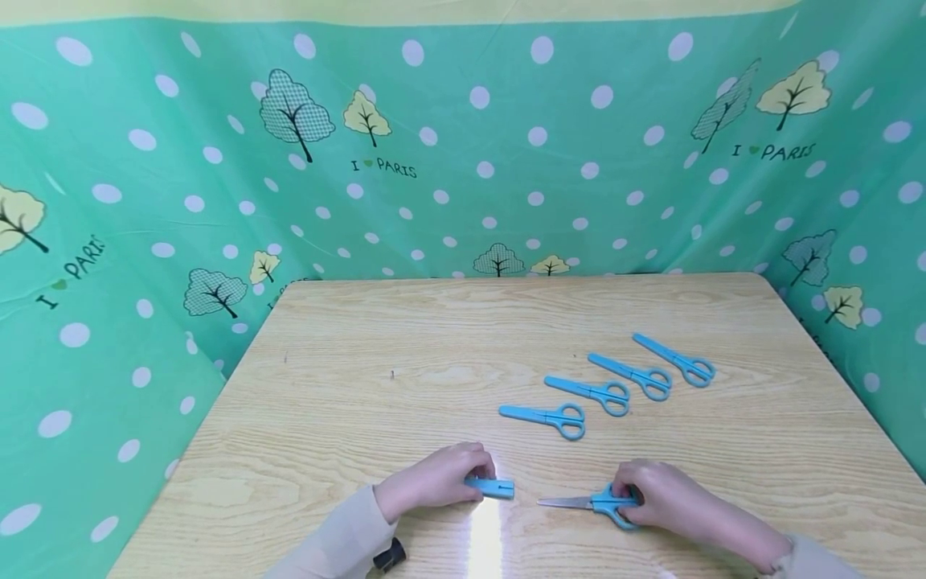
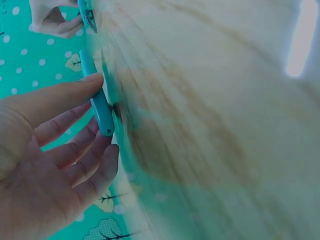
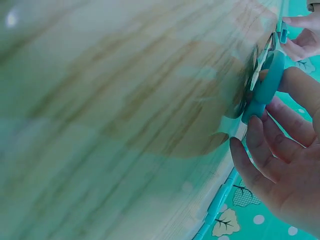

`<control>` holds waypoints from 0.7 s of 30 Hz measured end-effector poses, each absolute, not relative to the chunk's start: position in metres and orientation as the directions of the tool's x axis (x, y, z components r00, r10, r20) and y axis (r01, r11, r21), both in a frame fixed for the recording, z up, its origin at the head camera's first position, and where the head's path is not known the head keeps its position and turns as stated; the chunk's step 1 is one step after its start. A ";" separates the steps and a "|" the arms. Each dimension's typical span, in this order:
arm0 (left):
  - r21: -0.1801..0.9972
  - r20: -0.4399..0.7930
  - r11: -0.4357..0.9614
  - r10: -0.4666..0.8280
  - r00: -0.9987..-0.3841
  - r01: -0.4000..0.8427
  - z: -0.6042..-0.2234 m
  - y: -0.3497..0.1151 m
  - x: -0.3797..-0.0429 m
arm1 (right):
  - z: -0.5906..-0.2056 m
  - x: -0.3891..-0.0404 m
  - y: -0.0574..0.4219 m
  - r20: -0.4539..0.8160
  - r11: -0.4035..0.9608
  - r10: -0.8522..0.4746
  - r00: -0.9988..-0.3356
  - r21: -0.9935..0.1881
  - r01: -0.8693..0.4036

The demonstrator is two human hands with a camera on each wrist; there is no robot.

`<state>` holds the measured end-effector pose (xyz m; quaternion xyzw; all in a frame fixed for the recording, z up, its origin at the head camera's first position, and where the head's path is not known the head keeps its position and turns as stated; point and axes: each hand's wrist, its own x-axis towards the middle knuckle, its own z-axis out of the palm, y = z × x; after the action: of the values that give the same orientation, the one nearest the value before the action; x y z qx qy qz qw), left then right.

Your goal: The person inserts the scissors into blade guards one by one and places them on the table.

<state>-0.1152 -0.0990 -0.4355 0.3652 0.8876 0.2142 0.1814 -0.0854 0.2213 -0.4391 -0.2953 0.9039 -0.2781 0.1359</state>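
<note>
Between the thumb and fingers of my left hand [image 1: 452, 476] is a blue scissors sheath [image 1: 493, 487], held just at the table top with its slotted end facing right. The left wrist view shows the sheath [image 2: 102, 107] pinched under the thumb. My right hand [image 1: 661, 492] grips the blue handles [image 3: 270, 82] of a pair of scissors [image 1: 606, 505]. Their bare metal blades [image 1: 566, 503] look closed and point left at the sheath, with a small gap between. In the right wrist view the handle loops lie between thumb and fingers.
Several blue sheathed scissors [image 1: 553, 418] lie in a slanting row on the wooden table [image 1: 347, 418], beyond the hands. A small dark object [image 1: 391, 555] is by the left sleeve. A green dotted curtain [image 1: 506, 145] surrounds the table's back and sides.
</note>
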 end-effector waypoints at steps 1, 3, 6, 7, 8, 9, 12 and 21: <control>0.513 -0.163 0.642 0.725 -0.670 0.570 -0.435 -0.099 -0.115 | -0.439 -0.085 0.221 -0.081 0.674 -0.607 -0.791 -0.581 -0.457; 0.511 -0.158 0.645 0.720 -0.676 0.568 -0.435 -0.099 -0.115 | -0.438 -0.085 0.221 -0.089 0.683 -0.598 -0.797 -0.578 -0.448; 0.508 -0.156 0.653 0.711 -0.686 0.561 -0.433 -0.099 -0.115 | -0.437 -0.085 0.221 -0.093 0.691 -0.587 -0.804 -0.577 -0.437; 0.509 -0.157 0.657 0.707 -0.690 0.556 -0.433 -0.099 -0.115 | -0.437 -0.085 0.221 -0.093 0.692 -0.581 -0.808 -0.578 -0.432; 0.511 -0.158 0.659 0.703 -0.693 0.552 -0.432 -0.099 -0.115 | -0.437 -0.085 0.221 -0.092 0.693 -0.576 -0.812 -0.581 -0.427; 0.514 -0.158 0.660 0.700 -0.696 0.548 -0.432 -0.099 -0.115 | -0.436 -0.085 0.220 -0.087 0.695 -0.570 -0.817 -0.581 -0.423; 0.521 -0.143 0.659 0.694 -0.705 0.542 -0.432 -0.100 -0.115 | -0.435 -0.085 0.220 -0.063 0.691 -0.553 -0.831 -0.591 -0.415; 0.574 -0.072 0.637 0.665 -0.743 0.514 -0.427 -0.105 -0.115 | -0.431 -0.087 0.220 0.125 0.650 -0.533 -0.837 -0.572 -0.500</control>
<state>-0.1148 -0.1046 -0.4266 0.3299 0.8938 0.2696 0.1398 -0.0871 0.2204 -0.4308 -0.2844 0.9080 -0.3064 0.0272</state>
